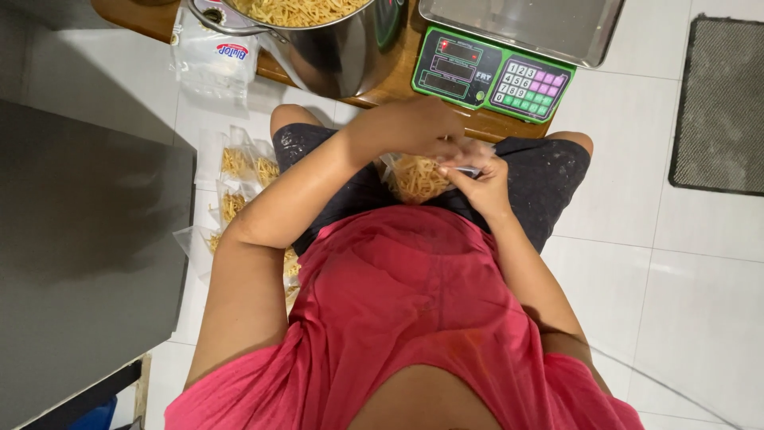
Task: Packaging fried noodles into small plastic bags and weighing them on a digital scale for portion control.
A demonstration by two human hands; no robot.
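Counts: one clear bag (415, 177) of yellow sticks is held over the lap; several filled bags (237, 185) lie on the tiles at 9 o'clock; one steel pot (334, 48) and one green scale (489, 78) are set on the wooden table (390, 89) at 12 o'clock.
Left hand (414, 127): bent in above the bag's mouth, fingers curled on its top.
Right hand (481, 179): at 3 o'clock of the bag, fingers pinched shut on its edge.
Edges: table edge just above the hands.
Room: open floor (684, 263) at 3 o'clock.
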